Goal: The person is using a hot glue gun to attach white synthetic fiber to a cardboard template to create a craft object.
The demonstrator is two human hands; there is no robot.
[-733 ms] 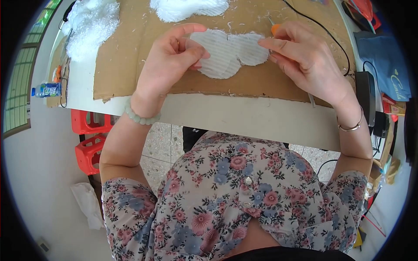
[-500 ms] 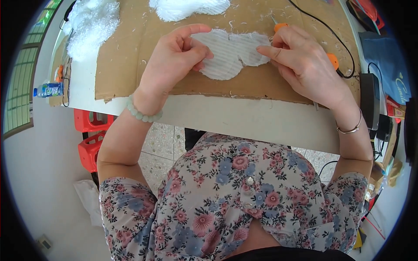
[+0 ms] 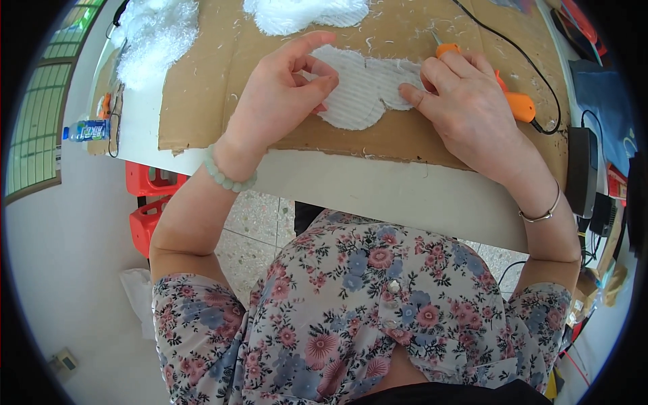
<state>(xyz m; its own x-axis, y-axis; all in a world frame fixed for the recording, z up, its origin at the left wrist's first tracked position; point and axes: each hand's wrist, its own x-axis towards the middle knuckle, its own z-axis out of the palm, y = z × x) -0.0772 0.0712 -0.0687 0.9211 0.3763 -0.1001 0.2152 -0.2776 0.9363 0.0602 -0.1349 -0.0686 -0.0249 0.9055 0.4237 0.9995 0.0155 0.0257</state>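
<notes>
A white, finely ribbed fabric piece (image 3: 358,91) with a wavy outline and a small notch lies low over the cardboard between my hands. My left hand (image 3: 287,84) pinches its left end, with thumb and fingers closed and the index finger raised. My right hand (image 3: 469,101) has its fingers curled at the right end, the thumb on the fabric. Beyond the right hand, and partly hidden by it, is an orange glue gun (image 3: 520,106) with a thin metal tip and a black cord. The undersides of both grips are hidden.
Brown cardboard (image 3: 202,101) covers most of the white table (image 3: 324,179). White fluffy stuffing (image 3: 158,44) lies at the far left, and another white piece (image 3: 304,15) at the back. A plastic bottle (image 3: 86,130) is at left; a black box (image 3: 582,165) stands at right.
The whole view has shifted slightly. My right hand's fingers have curled in more at the fabric's right end, and more of the glue gun shows. The left hand keeps its pinch.
</notes>
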